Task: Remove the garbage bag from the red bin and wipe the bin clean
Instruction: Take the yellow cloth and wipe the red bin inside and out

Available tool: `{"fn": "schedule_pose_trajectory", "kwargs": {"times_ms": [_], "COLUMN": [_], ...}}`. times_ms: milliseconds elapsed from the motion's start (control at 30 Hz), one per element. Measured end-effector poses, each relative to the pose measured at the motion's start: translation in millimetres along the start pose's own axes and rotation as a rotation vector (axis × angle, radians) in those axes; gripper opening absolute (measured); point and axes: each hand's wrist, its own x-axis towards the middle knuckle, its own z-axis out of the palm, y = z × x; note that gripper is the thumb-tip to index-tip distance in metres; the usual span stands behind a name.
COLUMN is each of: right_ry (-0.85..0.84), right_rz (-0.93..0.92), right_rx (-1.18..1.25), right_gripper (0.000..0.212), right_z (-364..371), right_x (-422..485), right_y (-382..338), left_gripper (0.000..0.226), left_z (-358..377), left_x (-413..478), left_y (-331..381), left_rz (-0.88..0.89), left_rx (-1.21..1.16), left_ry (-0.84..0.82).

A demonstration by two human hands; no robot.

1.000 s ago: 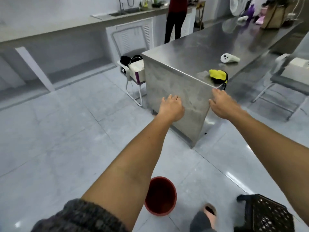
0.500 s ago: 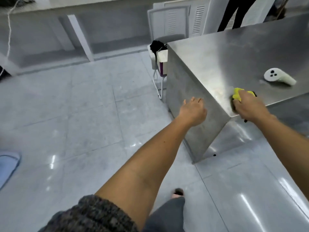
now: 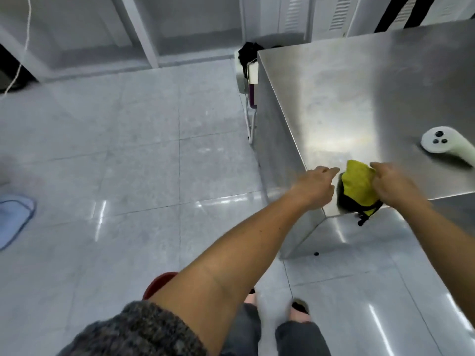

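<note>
Since half a second back my left hand has swung in from the cabinet's side toward the yellow cloth, and my right hand has stayed on it. Right fingers curl into the cloth's far edge, pinching it; left fingers are loosely extended just beside its near edge, holding nothing. Under my left forearm, well below both hands, the red bin sits on the floor, mostly hidden, so I cannot tell if a bag is in it. My worry: the cloth overhangs the steel table corner, and its black strap could snag there.
</note>
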Motion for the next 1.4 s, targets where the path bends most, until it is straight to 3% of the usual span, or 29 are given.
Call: {"fn": "schedule_pose_trajectory", "kwargs": {"times_ms": [267, 500, 733, 833, 967, 1167, 1300, 1400], "right_ry": [-0.221, -0.543, -0.722, -0.780, -0.981, -1.243, -1.356, -1.381], "right_rz": [-0.277, -0.261, -0.348, -0.491, -0.679, -0.785, -0.775, -0.685], "right_rx": [0.096, 0.388, 0.627, 0.667, 0.674, 0.648, 0.607, 0.643], "right_gripper": [0.031, 0.013, 0.013, 0.010, 0.008, 0.027, 0.027, 0.023], "right_z": [-18, -25, -24, -12, 21, 75, 111, 142], "right_x": [41, 50, 42, 26, -19, -115, -178, -214], "right_y": [37, 41, -32, -83, -155, -243, -284, -305], "left_gripper": [0.055, 0.058, 0.047, 0.046, 0.040, 0.067, 0.059, 0.050], "left_z": [31, 32, 21, 18, 25, 37, 48, 55], "left_x": [50, 67, -1, -45, -118, -231, -301, -346], "left_y": [45, 56, 21, -6, -38, -69, -99, -125], "left_rz": [-0.175, -0.270, -0.359, -0.527, -0.697, -0.739, -0.735, -0.721], "left_rx": [-0.136, -0.196, -0.908, -1.140, -1.388, -1.626, -1.669, -1.860], "left_ry": [0.024, 0.027, 0.423, 0.608, 0.859, 1.007, 1.087, 1.164]}}
